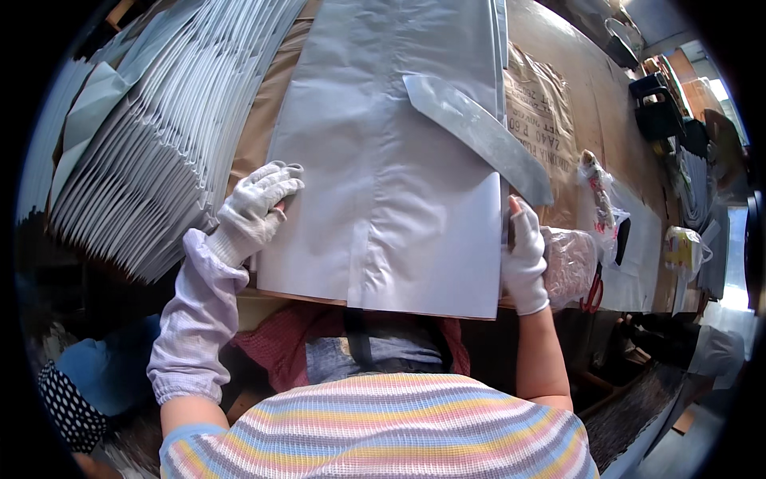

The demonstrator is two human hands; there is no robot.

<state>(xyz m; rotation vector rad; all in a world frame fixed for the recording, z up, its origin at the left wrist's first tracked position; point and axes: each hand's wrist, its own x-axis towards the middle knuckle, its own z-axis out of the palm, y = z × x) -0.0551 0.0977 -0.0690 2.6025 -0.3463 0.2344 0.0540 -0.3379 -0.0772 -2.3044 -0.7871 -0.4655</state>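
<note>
A stack of flat white paper sacks (431,239), creased down its middle, lies lengthwise in front of me. My left hand (254,209), in a white knit glove with a bare thumb tip, rests on the stack's left edge, its fingers stretched and a little bent. At the right edge my right hand (527,255) stands on its side, gloved, with one bare fingertip pointing away from me; its other fingers are partly hidden. Across the upper right of the stack lies a wide, flat grey metal blade (479,136), its near end by my right hand and touched by neither hand.
Many folded white paper sacks (152,160) fan out at the left. Brown printed paper (542,120) covers the table on the right. Nearby are a clear plastic-wrapped bundle (570,263), red-handled scissors (593,294) and a bagged yellow item (684,249). A dark bin (657,108) stands farther back.
</note>
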